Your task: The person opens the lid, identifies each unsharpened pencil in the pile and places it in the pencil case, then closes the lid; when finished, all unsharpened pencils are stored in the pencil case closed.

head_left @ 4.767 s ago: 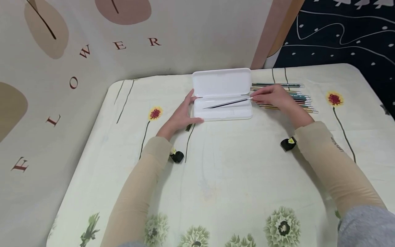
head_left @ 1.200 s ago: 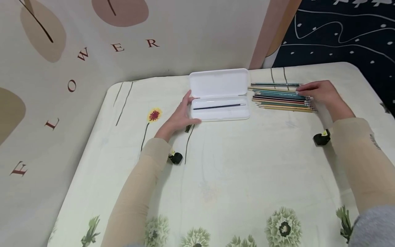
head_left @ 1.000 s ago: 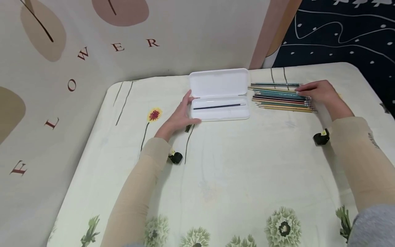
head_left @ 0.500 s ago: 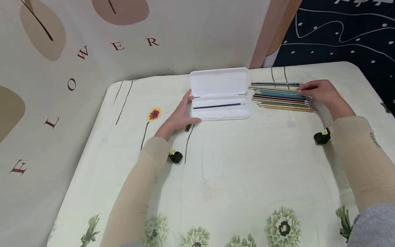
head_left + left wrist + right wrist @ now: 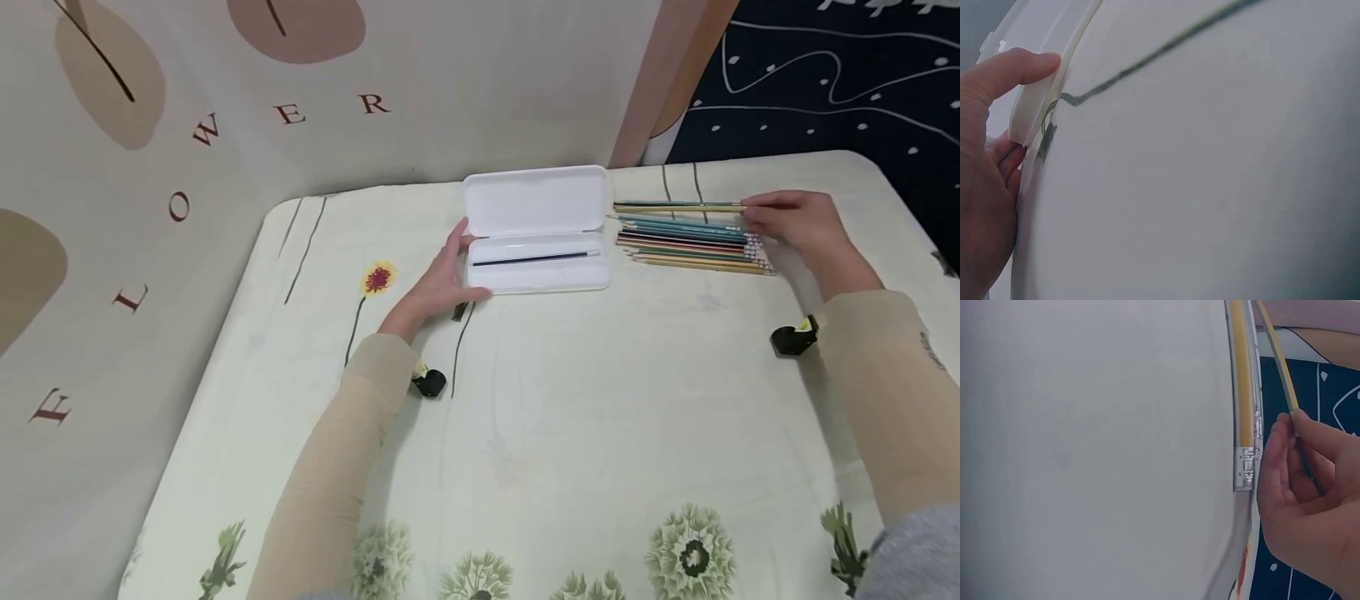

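An open white pencil case [image 5: 535,200] lies at the back of the table, its lid tipped away. One dark pencil [image 5: 528,258] with a white eraser end is inside its front half. My left hand [image 5: 435,292] grips the case's left end, thumb on the front edge and fingers at the back. With thumb and fingertips, my right hand [image 5: 802,221] pinches a yellow pencil [image 5: 1280,359] near its right end. Its eraser is hidden by the fingers. To the right of the case lies a row of several pencils [image 5: 690,243], erasers to the right.
A dark green pencil [image 5: 652,202] shows right beside the yellow one, behind the row. A patterned cloth [image 5: 562,400] covers the table. Behind it stands a printed curtain [image 5: 450,100], and dark fabric [image 5: 825,92] hangs at the back right.
My right hand has gone from the case, where it held the dark pencil, to the row's right end. Lately it has drawn the yellow pencil slightly right, away from the row. The left hand stays put.
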`<control>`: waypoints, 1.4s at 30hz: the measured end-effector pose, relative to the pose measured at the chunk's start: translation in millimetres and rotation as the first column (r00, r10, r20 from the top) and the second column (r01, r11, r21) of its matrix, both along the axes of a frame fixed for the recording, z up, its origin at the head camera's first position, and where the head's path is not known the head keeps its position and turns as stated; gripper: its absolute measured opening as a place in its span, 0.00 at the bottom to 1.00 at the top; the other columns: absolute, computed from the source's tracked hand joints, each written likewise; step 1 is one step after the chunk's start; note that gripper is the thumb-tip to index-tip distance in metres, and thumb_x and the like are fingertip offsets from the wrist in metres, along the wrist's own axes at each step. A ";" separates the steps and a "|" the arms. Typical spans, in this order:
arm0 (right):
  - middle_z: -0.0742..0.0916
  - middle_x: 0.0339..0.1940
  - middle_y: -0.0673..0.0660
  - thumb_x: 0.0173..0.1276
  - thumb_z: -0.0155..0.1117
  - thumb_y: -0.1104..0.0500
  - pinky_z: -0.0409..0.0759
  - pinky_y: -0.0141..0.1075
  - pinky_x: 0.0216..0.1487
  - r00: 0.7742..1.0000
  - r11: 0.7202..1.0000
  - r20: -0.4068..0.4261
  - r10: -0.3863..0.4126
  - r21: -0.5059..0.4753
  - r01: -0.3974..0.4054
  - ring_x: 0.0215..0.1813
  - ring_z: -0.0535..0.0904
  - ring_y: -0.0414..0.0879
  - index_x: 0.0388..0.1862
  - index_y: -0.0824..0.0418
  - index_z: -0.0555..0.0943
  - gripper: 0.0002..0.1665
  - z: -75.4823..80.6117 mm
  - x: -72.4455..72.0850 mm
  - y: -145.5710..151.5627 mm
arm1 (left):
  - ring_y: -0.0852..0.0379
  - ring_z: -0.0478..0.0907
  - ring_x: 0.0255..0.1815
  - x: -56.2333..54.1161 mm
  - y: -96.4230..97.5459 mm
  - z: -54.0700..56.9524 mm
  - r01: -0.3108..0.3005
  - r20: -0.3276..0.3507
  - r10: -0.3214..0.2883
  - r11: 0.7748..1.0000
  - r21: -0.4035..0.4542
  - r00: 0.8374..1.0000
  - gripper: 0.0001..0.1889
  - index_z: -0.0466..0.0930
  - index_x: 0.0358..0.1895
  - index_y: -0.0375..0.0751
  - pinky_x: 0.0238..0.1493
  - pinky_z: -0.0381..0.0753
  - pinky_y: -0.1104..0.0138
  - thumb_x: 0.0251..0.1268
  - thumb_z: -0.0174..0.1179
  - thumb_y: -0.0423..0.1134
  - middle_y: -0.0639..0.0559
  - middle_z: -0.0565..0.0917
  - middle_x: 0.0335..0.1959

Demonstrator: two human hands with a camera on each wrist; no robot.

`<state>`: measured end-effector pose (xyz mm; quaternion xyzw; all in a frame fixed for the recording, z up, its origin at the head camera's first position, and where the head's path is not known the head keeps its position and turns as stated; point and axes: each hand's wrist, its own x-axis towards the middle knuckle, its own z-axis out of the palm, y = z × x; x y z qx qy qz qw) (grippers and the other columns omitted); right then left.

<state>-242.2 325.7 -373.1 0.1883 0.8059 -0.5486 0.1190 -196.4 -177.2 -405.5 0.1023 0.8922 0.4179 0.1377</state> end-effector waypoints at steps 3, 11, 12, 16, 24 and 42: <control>0.84 0.27 0.33 0.66 0.70 0.55 0.79 0.18 0.32 0.998 0.993 -0.035 -0.047 -0.108 0.043 0.31 0.82 0.25 0.35 0.41 0.88 0.06 5.2 1.7 -0.9 | 0.53 0.47 0.82 0.6 0.7 0.4 -0.005 0.005 0.005 1.000 -0.005 1.000 0.63 0.29 0.81 0.56 0.83 0.43 0.53 0.55 0.74 0.43 0.49 0.57 0.79; 0.86 0.26 0.36 0.67 0.68 0.61 0.80 0.18 0.33 0.991 0.970 -0.085 -0.108 -0.227 0.087 0.31 0.83 0.26 0.35 0.45 0.88 0.09 14.2 3.2 -5.0 | 0.53 0.47 0.82 0.7 0.8 1.5 -0.007 0.006 0.007 1.000 -0.007 1.000 0.63 0.29 0.81 0.56 0.83 0.43 0.53 0.55 0.73 0.43 0.49 0.56 0.79; 0.87 0.26 0.36 0.67 0.68 0.61 0.80 0.18 0.33 0.990 0.967 -0.086 -0.113 -0.237 0.090 0.32 0.84 0.26 0.35 0.46 0.88 0.09 15.1 3.5 -5.2 | 0.53 0.47 0.82 0.8 0.7 1.4 -0.007 0.005 0.007 1.000 -0.008 1.000 0.63 0.29 0.81 0.56 0.83 0.44 0.53 0.55 0.73 0.44 0.49 0.56 0.79; 0.87 0.27 0.38 0.65 0.69 0.62 0.81 0.19 0.34 0.986 0.952 -0.100 -0.134 -0.287 0.101 0.32 0.85 0.27 0.37 0.49 0.88 0.07 19.8 4.8 -6.9 | 0.53 0.47 0.82 1.0 0.3 1.3 -0.007 0.003 0.007 1.000 -0.008 1.000 0.63 0.29 0.81 0.56 0.83 0.44 0.53 0.56 0.73 0.44 0.49 0.56 0.79; 0.89 0.28 0.42 0.60 0.72 0.62 0.82 0.21 0.33 0.971 0.907 -0.136 -0.198 -0.401 0.129 0.32 0.87 0.31 0.38 0.53 0.89 0.07 26.7 8.1 -11.5 | 0.53 0.47 0.83 1.6 0.4 1.4 -0.005 0.001 0.005 1.000 -0.014 1.000 0.63 0.28 0.81 0.56 0.83 0.44 0.53 0.55 0.74 0.44 0.49 0.56 0.80; 0.90 0.35 0.47 0.55 0.76 0.64 0.84 0.24 0.37 0.927 0.803 -0.186 -0.326 -0.571 0.168 0.35 0.88 0.36 0.46 0.60 0.88 0.17 40.6 15.7 -18.7 | 0.53 0.47 0.83 0.9 -0.2 1.3 -0.001 0.002 0.001 1.000 -0.015 1.000 0.63 0.28 0.81 0.55 0.83 0.44 0.53 0.55 0.74 0.44 0.49 0.56 0.80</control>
